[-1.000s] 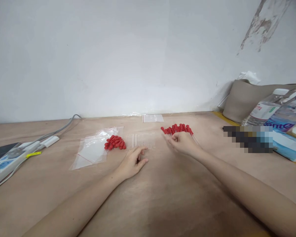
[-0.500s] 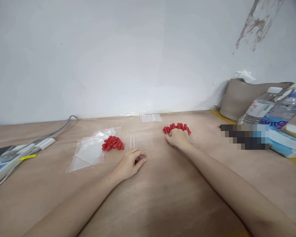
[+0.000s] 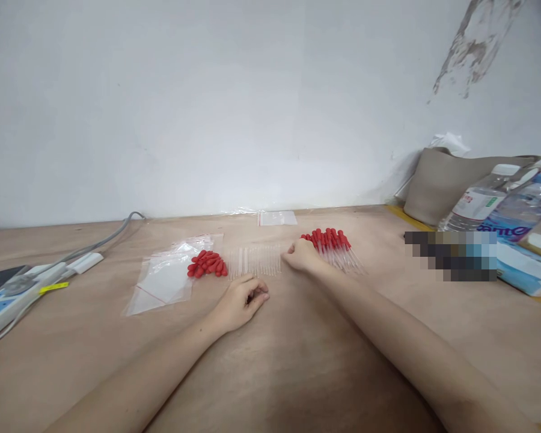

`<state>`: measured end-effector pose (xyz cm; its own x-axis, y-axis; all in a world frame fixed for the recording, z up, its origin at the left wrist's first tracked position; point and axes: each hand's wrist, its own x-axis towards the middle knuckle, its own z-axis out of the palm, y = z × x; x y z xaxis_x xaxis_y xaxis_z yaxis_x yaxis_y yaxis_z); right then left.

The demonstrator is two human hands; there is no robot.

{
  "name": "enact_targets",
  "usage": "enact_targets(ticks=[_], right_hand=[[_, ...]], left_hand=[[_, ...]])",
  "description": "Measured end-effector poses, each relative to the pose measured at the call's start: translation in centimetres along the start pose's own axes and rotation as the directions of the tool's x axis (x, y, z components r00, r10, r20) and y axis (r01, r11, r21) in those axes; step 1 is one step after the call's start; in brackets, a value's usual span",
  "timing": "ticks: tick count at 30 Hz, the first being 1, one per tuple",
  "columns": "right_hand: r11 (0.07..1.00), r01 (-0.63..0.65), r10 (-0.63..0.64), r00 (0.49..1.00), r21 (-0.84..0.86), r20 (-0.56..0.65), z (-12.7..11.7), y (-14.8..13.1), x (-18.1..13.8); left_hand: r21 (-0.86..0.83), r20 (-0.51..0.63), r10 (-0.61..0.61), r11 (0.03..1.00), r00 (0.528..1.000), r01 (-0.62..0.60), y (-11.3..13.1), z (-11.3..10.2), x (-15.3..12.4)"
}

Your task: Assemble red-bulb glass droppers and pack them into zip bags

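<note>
My left hand (image 3: 244,304) rests on the table, its fingers loosely curled and the thumb apart, with nothing visible in it. Just beyond it lies a row of clear thin glass dropper tubes (image 3: 256,260), side by side. At the right end of this row is my right hand (image 3: 301,255), fingertips drawn together; whether they grip a tube is hidden. Beside and behind that hand lie several droppers with red rubber bulbs (image 3: 331,239) fitted on clear tubes. A heap of loose red rubber bulbs (image 3: 206,264) sits left of the row, partly against plastic bags.
Clear zip bags (image 3: 165,282) lie flat on the left, and a small bag (image 3: 278,218) lies by the wall. Far left is a power strip (image 3: 9,300) with cables. Bottles (image 3: 478,204), a grey-brown bin (image 3: 437,186) and a blue tissue pack (image 3: 527,267) stand or lie right.
My right hand has moved left, off the assembled droppers to the right end of the tube row, uncovering the droppers. My left hand has stayed in place.
</note>
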<state>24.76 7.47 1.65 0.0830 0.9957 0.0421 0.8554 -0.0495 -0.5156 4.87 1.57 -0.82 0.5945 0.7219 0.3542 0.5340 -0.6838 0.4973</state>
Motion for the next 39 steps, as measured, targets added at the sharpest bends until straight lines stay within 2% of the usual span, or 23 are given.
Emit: enact_targets(ticks=[4,7,10,14,16,18,21,24,28,34,35,37,39], right_hand=[[0.993,-0.1,0.092,0.99,0.065,0.11,0.7,-1.0,1.9],[0.981,-0.161,0.137,0.971,0.11,0.196,1.0,-1.2,2.6],[0.969,-0.204,0.161,0.949,0.141,0.271,1.1,-1.4,2.7],[0.953,-0.25,0.182,0.926,0.172,0.332,0.9,-1.9,2.5],[0.946,-0.257,0.182,0.925,0.199,0.334,0.7,-2.1,2.4],[0.94,-0.238,0.158,0.938,0.243,0.308,0.3,-2.1,2.2],[0.933,-0.16,0.085,0.968,0.323,0.235,-0.5,-1.6,1.3],[0.924,-0.081,0.015,0.984,0.373,0.177,-1.3,-0.4,-0.2],[0.915,-0.002,-0.051,0.991,0.404,0.122,-1.6,1.6,-2.6],[0.917,0.071,-0.099,0.994,0.393,0.05,-1.0,4.7,-4.6],[0.913,0.083,-0.114,0.992,0.399,0.054,-0.9,5.0,-4.8],[0.887,0.116,-0.16,0.985,0.448,0.062,-0.7,5.2,-5.1],[0.836,0.148,-0.213,0.975,0.528,0.064,-0.4,5.0,-5.5]], left_hand=[[0.057,-0.041,-0.056,0.997,0.998,0.058,0.5,0.4,-0.2],[0.135,-0.191,-0.096,0.983,0.977,0.123,0.5,-0.4,0.2],[0.267,-0.379,-0.132,0.932,0.916,0.245,-0.7,-3.4,1.2],[0.375,-0.425,-0.226,0.838,0.877,0.397,-4.1,-8.4,2.2],[0.426,-0.376,-0.265,0.801,0.888,0.42,-5.7,-9.8,2.3],[0.473,-0.28,-0.301,0.783,0.912,0.404,-6.7,-10.3,2.4],[0.542,-0.166,-0.352,0.748,0.921,0.383,-7.2,-10.2,3.0],[0.568,-0.126,-0.37,0.734,0.921,0.372,-7.3,-9.8,3.7],[0.542,-0.126,-0.368,0.753,0.921,0.375,-7.7,-9.3,4.2],[0.447,-0.264,-0.334,0.789,0.905,0.422,-7.2,-9.6,3.6],[0.392,-0.328,-0.314,0.813,0.891,0.43,-6.8,-9.7,3.4],[0.223,-0.487,-0.27,0.881,0.831,0.417,-5.7,-9.8,2.8],[0.011,-0.574,-0.268,0.943,0.774,0.334,-4.2,-9.0,2.1]])
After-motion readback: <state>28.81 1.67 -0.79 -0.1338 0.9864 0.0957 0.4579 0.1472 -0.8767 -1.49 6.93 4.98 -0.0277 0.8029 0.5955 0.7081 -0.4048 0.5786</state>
